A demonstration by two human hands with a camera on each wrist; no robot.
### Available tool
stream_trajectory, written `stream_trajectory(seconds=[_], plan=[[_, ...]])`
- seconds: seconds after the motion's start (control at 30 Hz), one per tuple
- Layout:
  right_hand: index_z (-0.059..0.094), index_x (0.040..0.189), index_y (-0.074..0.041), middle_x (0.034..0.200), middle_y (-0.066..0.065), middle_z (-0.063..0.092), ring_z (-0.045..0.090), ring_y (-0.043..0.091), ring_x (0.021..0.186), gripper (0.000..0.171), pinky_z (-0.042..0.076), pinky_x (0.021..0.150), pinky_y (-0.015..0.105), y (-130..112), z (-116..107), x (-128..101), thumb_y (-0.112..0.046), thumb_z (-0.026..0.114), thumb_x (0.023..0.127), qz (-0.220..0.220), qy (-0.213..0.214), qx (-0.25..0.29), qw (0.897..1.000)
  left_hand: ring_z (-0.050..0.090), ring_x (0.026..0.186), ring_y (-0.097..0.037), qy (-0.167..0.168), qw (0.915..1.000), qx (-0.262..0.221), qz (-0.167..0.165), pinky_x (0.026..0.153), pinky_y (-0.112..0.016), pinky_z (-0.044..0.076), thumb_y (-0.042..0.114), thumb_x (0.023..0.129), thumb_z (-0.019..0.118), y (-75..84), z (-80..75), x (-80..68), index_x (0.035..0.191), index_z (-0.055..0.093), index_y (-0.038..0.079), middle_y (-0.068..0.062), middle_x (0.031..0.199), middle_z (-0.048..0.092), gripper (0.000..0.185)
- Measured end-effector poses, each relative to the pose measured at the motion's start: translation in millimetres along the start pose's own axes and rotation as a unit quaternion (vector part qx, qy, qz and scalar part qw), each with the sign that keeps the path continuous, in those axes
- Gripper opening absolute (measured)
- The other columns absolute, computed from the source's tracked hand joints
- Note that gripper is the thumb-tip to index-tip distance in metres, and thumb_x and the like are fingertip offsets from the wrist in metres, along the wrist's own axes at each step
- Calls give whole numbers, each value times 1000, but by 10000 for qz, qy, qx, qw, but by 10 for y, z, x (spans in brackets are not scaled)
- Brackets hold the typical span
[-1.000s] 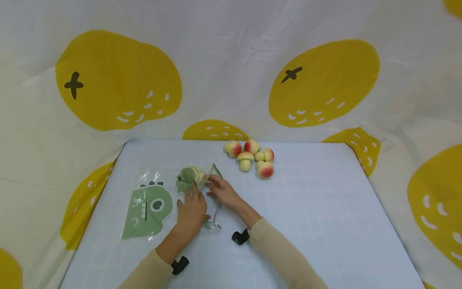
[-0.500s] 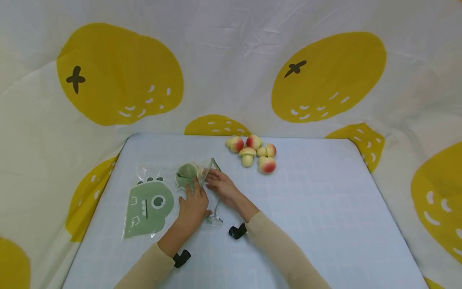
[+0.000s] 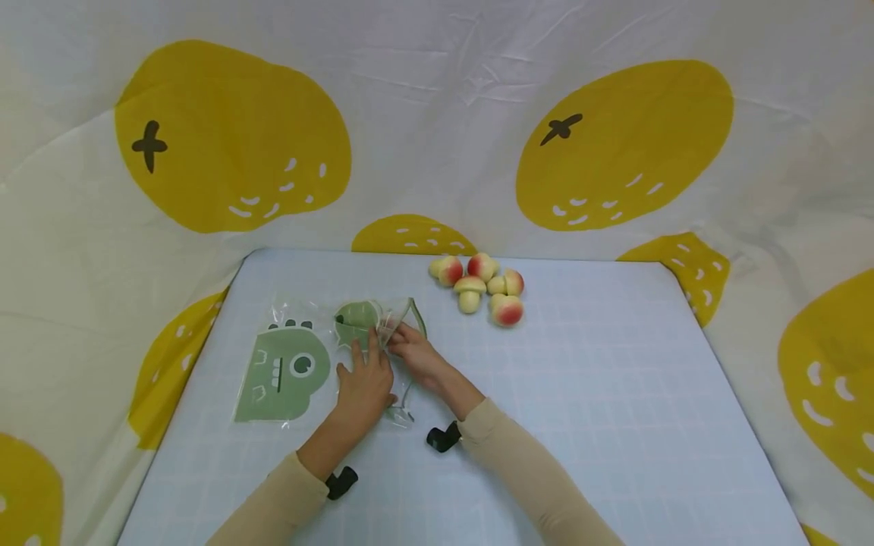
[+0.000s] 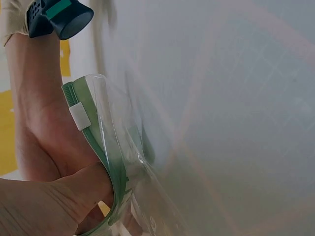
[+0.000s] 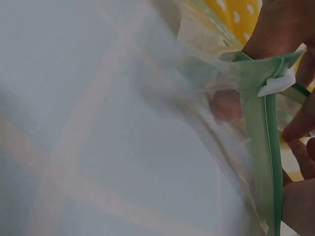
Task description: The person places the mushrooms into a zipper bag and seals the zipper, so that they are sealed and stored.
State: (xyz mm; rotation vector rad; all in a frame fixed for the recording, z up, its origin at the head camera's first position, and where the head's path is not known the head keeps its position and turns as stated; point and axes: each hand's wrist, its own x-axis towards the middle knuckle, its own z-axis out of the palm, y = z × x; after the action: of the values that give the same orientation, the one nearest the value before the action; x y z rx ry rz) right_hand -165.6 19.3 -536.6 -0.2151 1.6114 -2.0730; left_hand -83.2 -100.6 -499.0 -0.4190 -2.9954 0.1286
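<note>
Soft, rather dim light spreads evenly across the head view, leaving only faint shadows. Small white glints dot the clear plastic bag printed with a green dinosaur face (image 3: 287, 387). Both wrist views are darker; there the pale blue tablecloth with faint pink lines (image 5: 98, 147) looks blurred, and soft grey shadows lie beside the bag.

"What lies on the pale-blue table (image 3: 601, 425)?"
"A clear plastic zip bag (image 3: 293, 390), printed with a green one-eyed creature turned sideways."
"Its pose?"
"Printed end flat on the left; the right end is lifted and gaping."
"The closure?"
"A green zip strip (image 5: 268, 152), bowed, with a white slider (image 4: 79, 116)."
</note>
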Motion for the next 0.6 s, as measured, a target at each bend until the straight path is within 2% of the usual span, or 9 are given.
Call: stream_trajectory(seconds=[0.13,0.23,0.4,0.53,0.6], plan=[[36,151,3,146,22,48,38,26,141,61,21,116,40,-30,11,-8,12,44,91,6,-55,-87,9999,41,128,-54,-114,9999,-97,-38,73,-65,50,47,63,92,-5,7,13,124,60,-11,-30,153,33,90],[38,150,3,145,23,50,43,28,137,57,29,113,40,-51,-23,-59,10,47,94,-65,-7,-185,9998,40,129,-54,-223,9995,-202,-71,72,-66,50,47,64,92,-7,7,24,126,59,-11,-30,154,31,91],[40,146,8,141,28,51,50,37,131,47,43,103,39,-108,-164,-252,4,49,100,-303,102,-388,9987,38,132,-52,-565,9974,-385,-225,75,-68,48,47,65,92,-12,-8,50,129,57,-11,-29,156,27,93],[43,144,9,140,30,51,52,39,128,44,46,101,38,-185,-309,-425,3,50,101,-407,126,-326,9986,35,135,-49,-810,9945,-558,-348,80,-70,46,45,66,91,-24,-7,58,132,55,-10,-28,157,24,93],[45,142,8,139,31,51,54,40,126,42,47,100,37,-234,-374,-515,1,51,101,-434,184,-300,9984,35,136,-49,-809,9944,-598,-334,80,-71,46,44,66,92,-25,-5,54,132,55,-10,-28,157,25,93]])
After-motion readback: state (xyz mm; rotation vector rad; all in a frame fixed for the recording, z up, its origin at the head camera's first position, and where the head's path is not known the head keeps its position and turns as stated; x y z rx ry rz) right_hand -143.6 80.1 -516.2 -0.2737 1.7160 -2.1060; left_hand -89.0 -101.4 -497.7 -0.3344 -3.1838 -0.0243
